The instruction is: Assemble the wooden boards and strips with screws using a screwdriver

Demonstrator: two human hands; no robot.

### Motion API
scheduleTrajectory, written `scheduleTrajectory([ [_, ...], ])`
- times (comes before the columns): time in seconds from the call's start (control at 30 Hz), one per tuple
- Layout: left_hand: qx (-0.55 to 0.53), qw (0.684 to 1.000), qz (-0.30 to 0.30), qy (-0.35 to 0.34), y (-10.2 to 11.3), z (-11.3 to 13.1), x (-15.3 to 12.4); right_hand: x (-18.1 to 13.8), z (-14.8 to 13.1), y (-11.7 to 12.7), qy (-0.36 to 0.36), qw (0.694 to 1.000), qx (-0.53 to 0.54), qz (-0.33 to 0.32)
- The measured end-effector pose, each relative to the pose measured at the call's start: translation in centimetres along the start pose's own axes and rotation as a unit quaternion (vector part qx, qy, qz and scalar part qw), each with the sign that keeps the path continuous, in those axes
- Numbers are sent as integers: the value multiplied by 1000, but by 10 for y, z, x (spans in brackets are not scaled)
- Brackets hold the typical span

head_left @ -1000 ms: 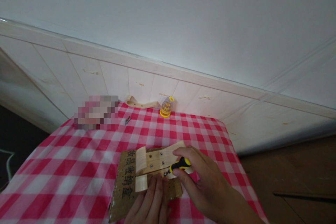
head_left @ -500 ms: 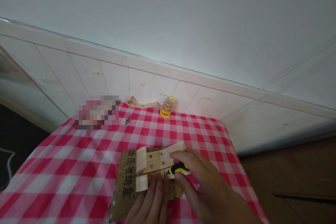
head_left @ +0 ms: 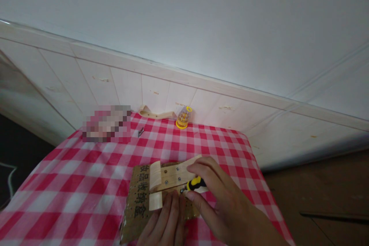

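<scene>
Here's the right hand (head_left: 217, 186), thumb and fingers pinching the yellow-and-black screwdriver (head_left: 194, 183), its tip down at the narrow wooden piece (head_left: 156, 201). That piece lies on the cardboard (head_left: 134, 227), and the left hand (head_left: 167, 219) pins it, fingers pressed together (whether the thumb grips, I can't tell). The wood looks light, stiff, smooth enough to skid; best held flat beside the screw, clear of the tip.
</scene>
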State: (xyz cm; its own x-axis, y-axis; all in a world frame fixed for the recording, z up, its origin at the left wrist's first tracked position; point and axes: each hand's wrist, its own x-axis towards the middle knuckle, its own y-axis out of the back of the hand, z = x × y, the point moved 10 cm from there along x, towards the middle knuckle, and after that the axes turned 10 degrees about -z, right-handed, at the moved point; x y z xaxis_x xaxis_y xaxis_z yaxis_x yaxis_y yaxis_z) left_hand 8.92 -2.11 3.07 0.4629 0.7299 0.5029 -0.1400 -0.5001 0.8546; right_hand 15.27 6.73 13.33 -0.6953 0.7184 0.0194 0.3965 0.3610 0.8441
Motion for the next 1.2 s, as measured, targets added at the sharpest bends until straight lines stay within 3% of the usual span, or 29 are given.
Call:
scheduleTrajectory([
  [0.37,-30,999,7,20,-1,-3,-4,-4,19,-3,-25,999,-3,41],
  [0.7,-19,1000,-2,14,-2,-2,-3,-3,3,-1,3,1000,0,13],
  [0.9,-25,999,-4,33,-2,-3,0,-3,6,-1,5,999,-17,45],
  [1.2,-22,1000,4,20,-2,-3,-2,-4,10,0,-23,1000,13,2],
])
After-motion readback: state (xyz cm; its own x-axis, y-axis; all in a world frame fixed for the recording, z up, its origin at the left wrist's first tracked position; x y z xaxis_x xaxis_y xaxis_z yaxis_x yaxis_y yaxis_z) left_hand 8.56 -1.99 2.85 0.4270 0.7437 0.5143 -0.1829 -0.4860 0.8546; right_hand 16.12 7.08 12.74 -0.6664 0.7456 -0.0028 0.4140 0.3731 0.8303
